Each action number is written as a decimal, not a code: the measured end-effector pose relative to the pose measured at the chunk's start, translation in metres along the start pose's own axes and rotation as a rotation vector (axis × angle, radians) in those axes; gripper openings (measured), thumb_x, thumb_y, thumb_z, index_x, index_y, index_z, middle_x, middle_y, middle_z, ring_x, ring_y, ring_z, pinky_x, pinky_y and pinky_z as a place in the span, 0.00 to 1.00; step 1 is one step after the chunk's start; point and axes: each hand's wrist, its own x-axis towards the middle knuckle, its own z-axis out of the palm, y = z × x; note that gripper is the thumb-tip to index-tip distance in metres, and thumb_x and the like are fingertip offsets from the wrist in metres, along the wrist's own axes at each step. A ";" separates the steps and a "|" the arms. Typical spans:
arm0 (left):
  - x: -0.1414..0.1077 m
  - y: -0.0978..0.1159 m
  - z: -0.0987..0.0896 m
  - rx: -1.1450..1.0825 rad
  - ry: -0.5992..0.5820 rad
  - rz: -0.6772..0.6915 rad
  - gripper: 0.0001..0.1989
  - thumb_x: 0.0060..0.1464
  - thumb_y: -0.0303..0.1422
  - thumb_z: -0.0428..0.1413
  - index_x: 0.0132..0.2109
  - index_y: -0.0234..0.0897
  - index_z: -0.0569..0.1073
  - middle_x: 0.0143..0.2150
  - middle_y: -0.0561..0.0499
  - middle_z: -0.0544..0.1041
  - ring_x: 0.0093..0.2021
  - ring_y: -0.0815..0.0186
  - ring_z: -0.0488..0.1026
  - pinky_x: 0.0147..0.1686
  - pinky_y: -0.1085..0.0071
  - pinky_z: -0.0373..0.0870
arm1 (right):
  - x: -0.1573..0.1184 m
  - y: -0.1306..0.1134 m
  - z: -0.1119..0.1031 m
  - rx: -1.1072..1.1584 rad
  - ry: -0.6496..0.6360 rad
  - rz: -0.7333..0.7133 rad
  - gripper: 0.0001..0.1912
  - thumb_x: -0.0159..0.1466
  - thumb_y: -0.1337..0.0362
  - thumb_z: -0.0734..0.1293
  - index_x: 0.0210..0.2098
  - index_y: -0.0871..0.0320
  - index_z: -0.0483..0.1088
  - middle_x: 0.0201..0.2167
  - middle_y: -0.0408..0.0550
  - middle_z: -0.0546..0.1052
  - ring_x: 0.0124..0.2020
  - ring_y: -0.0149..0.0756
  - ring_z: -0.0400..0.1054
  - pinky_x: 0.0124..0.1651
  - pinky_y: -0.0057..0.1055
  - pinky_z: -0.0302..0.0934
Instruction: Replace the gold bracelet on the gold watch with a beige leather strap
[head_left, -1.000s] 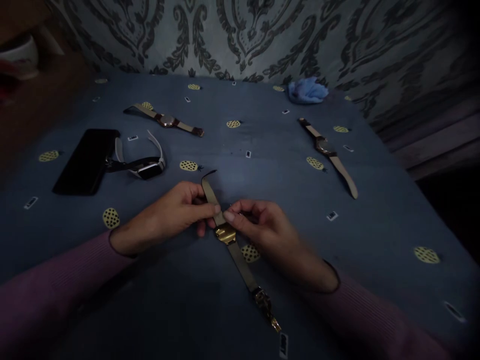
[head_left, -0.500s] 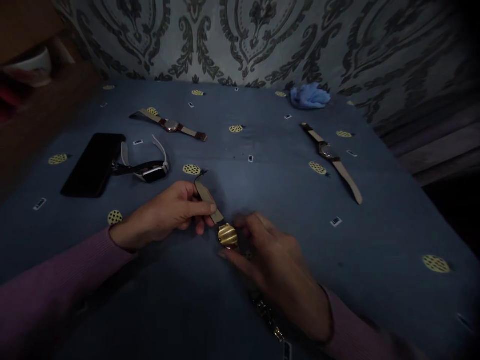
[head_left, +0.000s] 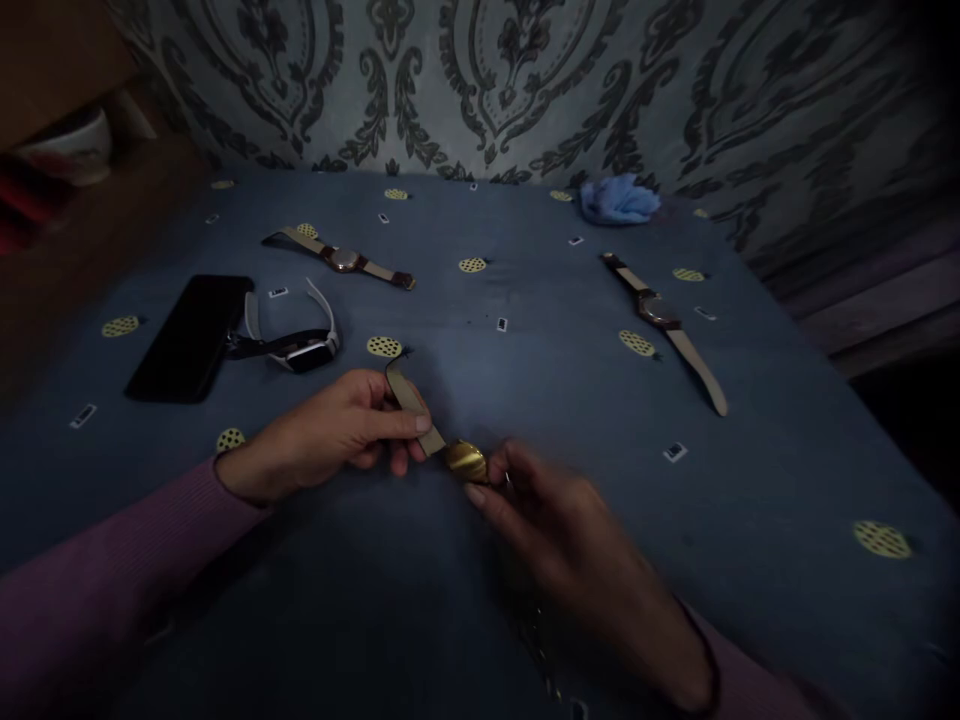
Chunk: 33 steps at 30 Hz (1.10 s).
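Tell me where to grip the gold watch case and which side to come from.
Pinch the gold watch case by its rim, probably from the right, where the right hand is. Its broad surface looks smooth and may slip; the left hand and the pale strap it holds take up the left side.

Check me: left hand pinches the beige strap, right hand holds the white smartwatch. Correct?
No: the head view shows the right hand holding the gold watch case; the white smartwatch lies apart. The left hand does pinch the beige strap.

Gold watch case [head_left: 466, 462] shifted rightward (seemingly tilted).
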 end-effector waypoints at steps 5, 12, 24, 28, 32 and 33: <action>0.000 -0.001 -0.001 -0.011 0.002 0.004 0.07 0.56 0.31 0.58 0.31 0.32 0.72 0.27 0.52 0.76 0.21 0.76 0.70 0.13 0.85 0.50 | 0.000 0.000 -0.005 0.386 -0.111 0.158 0.11 0.64 0.54 0.65 0.39 0.55 0.64 0.27 0.40 0.66 0.26 0.29 0.60 0.28 0.27 0.58; 0.000 0.001 0.000 -0.014 0.014 -0.008 0.08 0.56 0.30 0.58 0.31 0.31 0.71 0.26 0.52 0.75 0.21 0.77 0.70 0.14 0.85 0.50 | 0.003 -0.005 -0.012 0.557 -0.214 0.207 0.15 0.63 0.52 0.67 0.37 0.58 0.72 0.29 0.44 0.71 0.29 0.30 0.65 0.32 0.27 0.63; -0.001 0.002 0.001 -0.007 -0.029 0.010 0.08 0.57 0.29 0.57 0.31 0.31 0.72 0.26 0.53 0.75 0.21 0.78 0.69 0.15 0.85 0.52 | 0.005 -0.010 -0.014 0.640 -0.326 0.257 0.16 0.63 0.51 0.67 0.39 0.57 0.75 0.33 0.45 0.75 0.36 0.34 0.69 0.39 0.28 0.66; -0.001 0.001 0.000 -0.003 -0.043 0.016 0.08 0.57 0.30 0.57 0.31 0.31 0.73 0.26 0.54 0.75 0.21 0.78 0.68 0.15 0.85 0.52 | 0.006 -0.007 -0.014 0.640 -0.327 0.281 0.19 0.62 0.48 0.67 0.38 0.58 0.75 0.32 0.45 0.74 0.32 0.32 0.66 0.34 0.27 0.64; -0.001 0.002 0.000 0.010 -0.051 0.014 0.08 0.56 0.30 0.58 0.30 0.31 0.73 0.26 0.53 0.75 0.21 0.77 0.68 0.15 0.84 0.52 | 0.005 -0.004 -0.015 0.600 -0.342 0.321 0.19 0.61 0.47 0.67 0.39 0.57 0.75 0.33 0.45 0.74 0.32 0.32 0.66 0.36 0.28 0.64; -0.001 0.002 0.000 0.009 -0.050 0.012 0.08 0.56 0.30 0.58 0.30 0.31 0.73 0.26 0.53 0.75 0.21 0.77 0.69 0.15 0.84 0.52 | 0.005 -0.004 -0.015 0.590 -0.334 0.326 0.19 0.61 0.47 0.67 0.39 0.57 0.75 0.34 0.45 0.74 0.34 0.33 0.67 0.38 0.28 0.64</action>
